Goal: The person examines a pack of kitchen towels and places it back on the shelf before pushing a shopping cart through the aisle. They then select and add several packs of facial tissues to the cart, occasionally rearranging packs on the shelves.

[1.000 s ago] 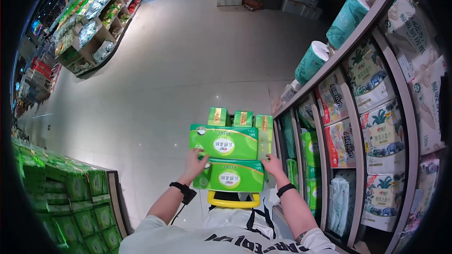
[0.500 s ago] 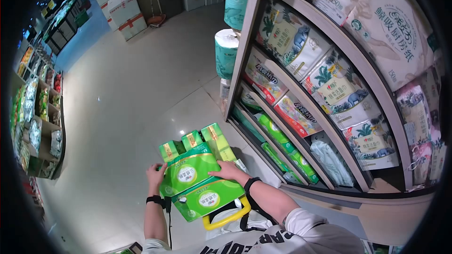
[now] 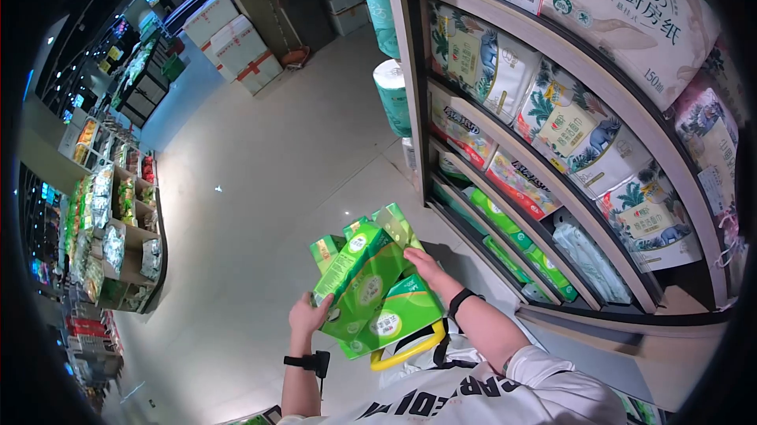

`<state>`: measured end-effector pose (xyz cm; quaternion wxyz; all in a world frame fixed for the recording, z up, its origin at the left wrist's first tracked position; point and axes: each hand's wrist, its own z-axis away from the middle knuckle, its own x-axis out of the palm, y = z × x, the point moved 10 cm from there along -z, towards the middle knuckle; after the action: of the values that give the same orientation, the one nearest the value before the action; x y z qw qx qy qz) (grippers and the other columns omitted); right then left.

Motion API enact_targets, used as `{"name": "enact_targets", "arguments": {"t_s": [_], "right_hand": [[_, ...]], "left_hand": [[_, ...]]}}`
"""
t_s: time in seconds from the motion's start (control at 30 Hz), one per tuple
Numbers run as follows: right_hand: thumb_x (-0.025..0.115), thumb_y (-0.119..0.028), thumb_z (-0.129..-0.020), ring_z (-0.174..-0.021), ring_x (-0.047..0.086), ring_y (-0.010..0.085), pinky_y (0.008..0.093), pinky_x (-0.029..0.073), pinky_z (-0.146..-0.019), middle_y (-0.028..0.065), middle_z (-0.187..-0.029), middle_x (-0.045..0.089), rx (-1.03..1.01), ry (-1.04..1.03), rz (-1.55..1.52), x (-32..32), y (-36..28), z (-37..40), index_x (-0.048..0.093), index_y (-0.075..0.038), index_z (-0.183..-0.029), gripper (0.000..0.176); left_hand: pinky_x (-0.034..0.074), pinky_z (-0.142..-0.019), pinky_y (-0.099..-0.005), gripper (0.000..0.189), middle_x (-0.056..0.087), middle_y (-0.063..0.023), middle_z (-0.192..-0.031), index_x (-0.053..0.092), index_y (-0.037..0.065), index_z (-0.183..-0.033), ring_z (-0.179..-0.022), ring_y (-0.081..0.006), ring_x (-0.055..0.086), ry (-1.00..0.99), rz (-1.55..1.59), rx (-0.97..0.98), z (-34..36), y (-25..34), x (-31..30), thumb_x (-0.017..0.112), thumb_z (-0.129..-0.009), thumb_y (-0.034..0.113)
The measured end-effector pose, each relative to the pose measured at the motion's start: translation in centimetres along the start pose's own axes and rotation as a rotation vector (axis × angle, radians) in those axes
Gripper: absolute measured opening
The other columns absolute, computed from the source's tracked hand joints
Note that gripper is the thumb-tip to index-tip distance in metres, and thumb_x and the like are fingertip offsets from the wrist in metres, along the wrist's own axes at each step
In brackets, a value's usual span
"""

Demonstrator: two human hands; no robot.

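Note:
A green tissue pack [image 3: 364, 287] is tilted between my two hands, its long side turned up. My left hand [image 3: 309, 314] grips its lower left edge, thumb on top. At the pack's upper right, my right hand [image 3: 426, 265] rests against the side with its fingers extended. Under and beside it lies another green pack [image 3: 406, 316], over a yellow handle [image 3: 408, 352]. Green boxes [image 3: 397, 224] show just beyond the packs, partly hidden by them.
On the right a curved shelf [image 3: 505, 133] holds tissue packs in several rows. Rolls in teal wrap [image 3: 392, 98] stand at its end. White cartons [image 3: 244, 54] are stacked at the back. A snack display [image 3: 130, 247] stands at the left.
The upper green pack has been lifted and tilted, so its side now shows. My right hand has moved up along it with fingers straighter. The camera view has shifted.

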<state>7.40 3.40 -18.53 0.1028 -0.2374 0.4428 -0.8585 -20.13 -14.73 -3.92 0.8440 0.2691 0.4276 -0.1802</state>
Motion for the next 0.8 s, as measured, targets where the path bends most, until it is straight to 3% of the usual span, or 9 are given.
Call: {"name": "enact_targets", "arguments": {"t_s": [0.03, 0.13, 0.23, 0.33, 0.37, 0.47, 0.67, 0.73, 0.8], "right_hand": [[0.057, -0.041, -0.095, -0.122, 0.049, 0.0178, 0.0304, 0.035, -0.103, 0.0094, -0.126, 0.058, 0.041, -0.027, 0.060, 0.0, 0.5, 0.0, 0.053, -0.002, -0.130, 0.052], [0.056, -0.038, -0.095, -0.114, 0.053, 0.0159, 0.0356, 0.040, -0.097, 0.0040, -0.119, 0.059, 0.143, -0.050, 0.151, -1.5, 1.6, 2.7, 0.052, -0.008, -0.131, 0.047], [0.057, -0.043, -0.093, -0.116, 0.052, 0.0169, 0.0393, 0.039, -0.097, 0.0036, -0.121, 0.058, 0.132, -0.013, 0.117, -3.7, 2.8, 4.3, 0.053, -0.012, -0.129, 0.047], [0.057, -0.045, -0.092, -0.116, 0.052, 0.0187, 0.0405, 0.038, -0.098, 0.0049, -0.123, 0.058, 0.298, -0.028, 0.131, -5.7, 4.4, 7.6, 0.053, -0.013, -0.129, 0.049], [0.056, -0.048, -0.092, -0.116, 0.053, 0.0205, 0.0403, 0.039, -0.098, 0.0071, -0.124, 0.058, 0.346, -0.035, 0.173, -6.7, 5.2, 8.4, 0.051, -0.014, -0.131, 0.052], [0.054, -0.051, -0.093, -0.115, 0.054, 0.0212, 0.0396, 0.041, -0.097, 0.0088, -0.125, 0.057, 0.439, -0.057, 0.226, -8.5, 6.5, 10.2, 0.050, -0.013, -0.132, 0.054], [0.054, -0.046, -0.095, -0.115, 0.053, 0.0197, 0.0372, 0.042, -0.095, 0.0066, -0.125, 0.056, 0.305, -0.078, 0.247, -8.1, 3.1, 11.0, 0.046, -0.013, -0.136, 0.054], [0.058, -0.043, -0.094, -0.116, 0.053, 0.0188, 0.0355, 0.041, -0.096, 0.0065, -0.129, 0.055, 0.238, -0.142, 0.244, -6.1, 1.0, 11.3, 0.044, -0.013, -0.138, 0.055], [0.064, -0.046, -0.090, -0.119, 0.052, 0.0207, 0.0391, 0.040, -0.100, 0.0109, -0.131, 0.054, 0.142, -0.150, 0.178, -4.0, -1.5, 12.0, 0.034, -0.011, -0.144, 0.070]], "left_hand": [[0.047, -0.093, -0.0433, 0.088, 0.057, -0.0284, -0.121, 0.055, -0.006, -0.125, -0.117, -0.0413, 0.054, -0.102, -0.049, -0.030, -0.5, 0.1, 0.2, 0.070, -0.073, 0.063], [0.045, -0.098, -0.0441, 0.096, 0.050, -0.0324, -0.130, 0.042, -0.003, -0.137, -0.121, -0.0437, 0.051, -0.190, -0.129, 0.215, -4.5, 1.2, 2.2, 0.072, -0.071, 0.061], [0.042, -0.103, -0.0439, 0.108, 0.046, -0.0322, -0.134, 0.027, 0.005, -0.148, -0.125, -0.0449, 0.047, -0.220, 0.360, 0.375, -3.5, 6.2, 2.6, 0.077, -0.067, 0.056], [0.041, -0.105, -0.0434, 0.118, 0.046, -0.0315, -0.135, 0.019, 0.009, -0.151, -0.124, -0.0436, 0.048, -0.256, -0.267, 0.513, -4.1, 9.0, 5.7, 0.083, -0.061, 0.047], [0.040, -0.105, -0.0432, 0.121, 0.044, -0.0309, -0.136, 0.020, 0.007, -0.151, -0.124, -0.0406, 0.050, -0.269, -0.236, 0.425, -4.8, 9.1, 6.4, 0.086, -0.056, 0.040], [0.042, -0.104, -0.0416, 0.115, 0.047, -0.0279, -0.135, 0.026, 0.006, -0.150, -0.122, -0.0370, 0.052, -0.344, 0.069, 0.510, -7.5, 8.8, 7.6, 0.086, -0.056, 0.032], [0.047, -0.096, -0.0342, 0.097, 0.054, -0.0178, -0.131, 0.034, 0.003, -0.146, -0.116, -0.0253, 0.056, -0.284, 0.506, 0.472, -1.7, 11.1, 2.3, 0.081, -0.060, 0.004], [0.049, -0.093, -0.0333, 0.098, 0.054, -0.0171, -0.130, 0.030, 0.001, -0.147, -0.114, -0.0235, 0.057, -0.271, 0.606, 0.547, 0.9, 13.3, 0.5, 0.078, -0.062, -0.001], [0.050, -0.093, -0.0357, 0.103, 0.051, -0.0185, -0.130, 0.020, 0.003, -0.150, -0.113, -0.0253, 0.057, -0.360, 0.804, 0.621, 4.3, 16.1, -0.4, 0.071, -0.060, -0.006]]}}
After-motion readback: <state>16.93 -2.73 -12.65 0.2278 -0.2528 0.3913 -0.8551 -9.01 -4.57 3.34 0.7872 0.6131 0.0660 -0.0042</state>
